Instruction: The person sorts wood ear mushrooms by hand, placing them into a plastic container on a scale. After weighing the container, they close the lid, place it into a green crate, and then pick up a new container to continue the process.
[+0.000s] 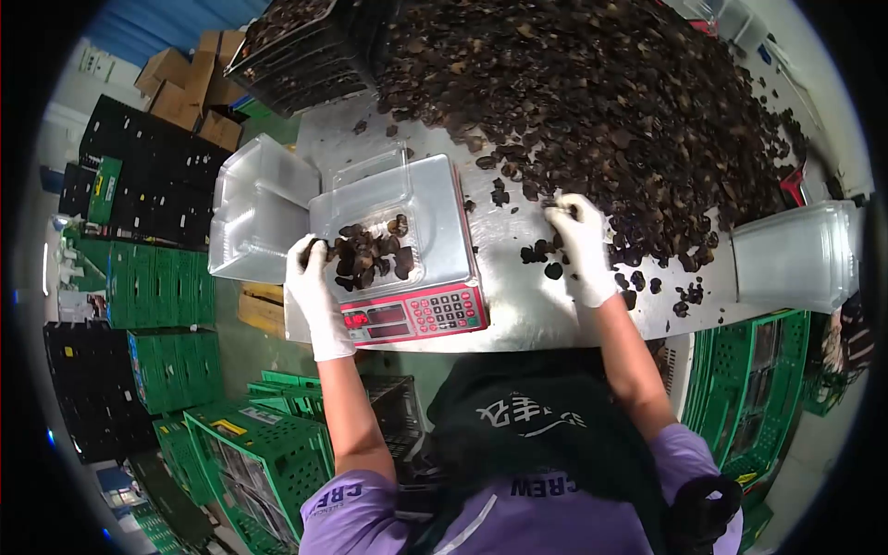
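My left hand [312, 277], in a white glove, is closed on a dark mushroom piece at the left edge of a clear plastic tray [413, 242]. The tray holds several dark mushroom pieces [365, 259] and rests on a scale [447, 217] with a red front panel and a lit display. To the right of the scale, my gloved right hand [583, 242] has its fingers pinched over a small mushroom piece [560, 208], beside loose pieces on the steel table [518, 305]. A large heap of dark mushrooms [592, 102] spreads behind and beside it.
Stacked clear trays [264, 208] stand left of the scale, and another stack [795, 254] at the table's right end. A black crate [305, 69] of mushrooms sits at the back left. Green crates [259, 462] are below the table's front edge.
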The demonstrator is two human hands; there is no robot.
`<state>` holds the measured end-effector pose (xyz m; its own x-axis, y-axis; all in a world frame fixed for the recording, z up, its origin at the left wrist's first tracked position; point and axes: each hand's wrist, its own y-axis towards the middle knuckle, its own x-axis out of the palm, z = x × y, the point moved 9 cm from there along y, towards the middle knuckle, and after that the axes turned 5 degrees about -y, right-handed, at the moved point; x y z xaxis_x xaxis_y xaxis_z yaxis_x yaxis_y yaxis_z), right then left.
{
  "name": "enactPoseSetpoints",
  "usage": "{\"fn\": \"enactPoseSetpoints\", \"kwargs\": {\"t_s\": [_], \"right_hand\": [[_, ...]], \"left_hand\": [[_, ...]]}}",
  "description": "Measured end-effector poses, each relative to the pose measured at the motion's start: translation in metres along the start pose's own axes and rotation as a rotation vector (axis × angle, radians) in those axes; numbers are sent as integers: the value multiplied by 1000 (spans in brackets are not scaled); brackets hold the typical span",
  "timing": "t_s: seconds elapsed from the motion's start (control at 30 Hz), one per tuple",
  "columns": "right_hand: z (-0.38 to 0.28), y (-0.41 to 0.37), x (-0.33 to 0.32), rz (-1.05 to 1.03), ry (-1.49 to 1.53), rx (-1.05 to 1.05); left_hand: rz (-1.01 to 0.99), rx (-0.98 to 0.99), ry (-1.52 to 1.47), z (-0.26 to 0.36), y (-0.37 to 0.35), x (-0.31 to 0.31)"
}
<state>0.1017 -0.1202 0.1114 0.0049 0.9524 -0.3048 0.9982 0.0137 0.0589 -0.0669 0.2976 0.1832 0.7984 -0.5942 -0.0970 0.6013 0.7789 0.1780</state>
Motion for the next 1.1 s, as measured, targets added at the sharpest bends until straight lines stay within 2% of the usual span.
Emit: {"fn": "enactPoseSetpoints", "kwargs": {"t_s": [0.03, 0.07, 0.1, 0.13, 0.17, 0.2, 0.23, 0.27, 0.3, 0.33, 0.37, 0.4, 0.43, 0.47, 0.53, 0.57, 0.6, 0.63, 0.67, 0.7, 0.73, 0.8, 0.87, 0.93, 1.03, 1.1], "right_hand": [[-27, -6, 34, -162, 188, 75], [-42, -8, 67, -252, 309, -30], [-78, -16, 90, -348, 390, -48], [-86, -20, 120, -426, 533, 39], [-100, -24, 141, -522, 462, 75], [-109, -25, 164, -487, 485, -21], [-136, -26, 169, -375, 291, -399], [-136, -30, 189, -339, 117, -407], [-138, -39, 205, -440, 25, -308], [-144, -46, 217, -461, -185, -390], [-150, -54, 226, -542, -246, -442], [-152, -65, 232, -504, -324, -558], [-156, -68, 228, -627, -369, -561], [-159, -73, 216, -531, -457, -637], [-154, -71, 184, -424, -408, -697], [-141, -65, 165, -435, -438, -640], [-131, -56, 136, -354, -453, -641], [-109, -44, 104, -248, -230, -712], [-83, -38, 74, -52, -474, -581], [-50, -35, 48, -48, -611, -565], [-4, -37, 23, -41, -815, -358], [39, -57, -38, 90, -954, -289], [69, -72, -67, 19, -1077, -120], [84, -87, -81, 5, -1062, -110], [82, -86, -89, 80, -971, -106], [72, -77, -96, 165, -881, -142]], "left_hand": [[-38, -4, -27, -3, -4, 9], [-76, -7, -56, -6, -8, 17], [-133, 60, 73, -2, -11, 24], [-169, 109, 178, -14, -12, 27], [-178, 68, 149, -24, -14, 29], [-191, 28, 119, -32, -18, 31], [-184, 57, 138, -34, -21, 31], [-189, 53, 132, -32, -23, 30], [-174, 116, 188, -22, -26, 29], [-165, 178, 236, -17, -30, 30], [-164, 156, 154, -27, -29, 27], [-161, 169, 239, -19, -30, 27], [-177, 160, 197, -23, -30, 27], [-145, 121, 135, -17, -33, 29], [-82, 254, 310, 13, -46, 34], [-50, 354, 395, 27, -54, 36], [-9, 457, 478, 40, -63, 40], [-51, 524, 413, 53, -75, 52], [-147, 600, 390, 60, -88, 69], [-269, 612, 348, 64, -104, 93], [-393, 624, 305, 68, -123, 120], [-634, 616, 263, 61, -164, 178], [-790, 573, 207, 27, -195, 226], [-887, 360, 179, -16, -211, 270], [-985, 298, 341, -49, -221, 332], [-1063, 640, 855, -56, -237, 365]]}}
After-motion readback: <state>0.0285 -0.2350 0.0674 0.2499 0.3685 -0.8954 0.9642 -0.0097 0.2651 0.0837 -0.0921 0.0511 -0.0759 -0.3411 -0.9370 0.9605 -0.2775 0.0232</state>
